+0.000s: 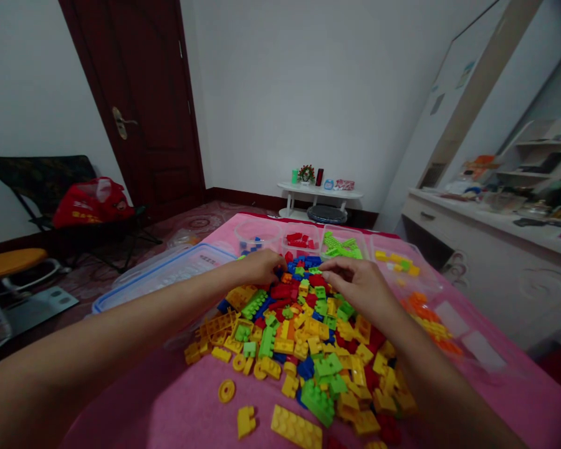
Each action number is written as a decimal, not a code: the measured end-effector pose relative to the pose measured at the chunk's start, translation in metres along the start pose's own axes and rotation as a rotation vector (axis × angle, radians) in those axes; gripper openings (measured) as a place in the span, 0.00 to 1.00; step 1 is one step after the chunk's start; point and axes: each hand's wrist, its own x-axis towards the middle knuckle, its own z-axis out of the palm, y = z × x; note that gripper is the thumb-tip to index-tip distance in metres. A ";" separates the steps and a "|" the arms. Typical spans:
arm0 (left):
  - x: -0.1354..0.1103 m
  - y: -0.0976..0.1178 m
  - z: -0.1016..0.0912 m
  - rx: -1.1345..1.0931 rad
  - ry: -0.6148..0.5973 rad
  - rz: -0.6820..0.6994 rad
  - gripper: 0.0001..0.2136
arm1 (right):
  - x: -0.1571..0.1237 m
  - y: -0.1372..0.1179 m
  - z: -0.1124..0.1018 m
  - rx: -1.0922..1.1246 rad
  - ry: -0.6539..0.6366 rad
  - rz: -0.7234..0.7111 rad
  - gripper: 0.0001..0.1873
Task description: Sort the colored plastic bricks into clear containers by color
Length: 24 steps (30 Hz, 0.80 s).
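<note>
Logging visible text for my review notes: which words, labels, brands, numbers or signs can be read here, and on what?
No text reads clearly enough to quote.
Red bag: pale and yellow marks that look like lettering, too blurred to read.
Blue-rimmed lid: a small dark printed patch near its far end, too small to read.
Upper-right sticker: any print too blurred.
Toy bricks: no lettering that I can make out.

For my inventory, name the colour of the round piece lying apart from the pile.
The round piece is yellow; the head view shows it best.
</note>
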 end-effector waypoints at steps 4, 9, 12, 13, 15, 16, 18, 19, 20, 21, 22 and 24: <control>0.000 0.005 0.005 0.004 0.011 -0.054 0.13 | -0.001 0.000 0.000 -0.007 0.001 0.004 0.09; 0.001 0.013 0.001 0.000 0.012 -0.058 0.08 | 0.001 -0.003 0.000 -0.011 -0.004 -0.009 0.09; 0.005 0.014 -0.008 -0.109 0.031 -0.106 0.10 | 0.001 -0.004 0.000 -0.012 0.000 -0.024 0.09; 0.008 0.014 -0.010 -0.138 0.063 -0.127 0.12 | 0.001 -0.004 0.000 -0.011 0.002 -0.029 0.09; 0.013 0.014 -0.012 -0.166 0.133 -0.133 0.16 | 0.001 -0.004 0.000 -0.011 0.002 -0.037 0.09; 0.016 0.015 -0.012 -0.168 0.152 -0.113 0.18 | 0.001 -0.004 0.001 -0.013 -0.003 -0.042 0.09; 0.021 0.017 -0.008 -0.171 0.123 -0.069 0.17 | 0.000 -0.005 0.000 -0.017 -0.015 -0.050 0.09; 0.023 0.017 -0.006 -0.173 0.092 -0.060 0.16 | 0.000 -0.006 0.000 -0.016 -0.018 -0.051 0.09; 0.025 0.018 -0.003 -0.173 0.063 -0.061 0.15 | 0.000 -0.007 -0.001 -0.013 -0.016 -0.050 0.09; 0.026 0.019 0.000 -0.169 0.041 -0.068 0.14 | -0.001 -0.008 -0.002 -0.008 -0.012 -0.047 0.09; 0.027 0.020 0.002 -0.161 0.029 -0.078 0.14 | -0.001 -0.008 -0.003 -0.003 -0.005 -0.044 0.09; 0.029 0.020 0.004 -0.133 0.033 -0.088 0.13 | -0.001 -0.009 -0.004 0.004 0.004 -0.041 0.09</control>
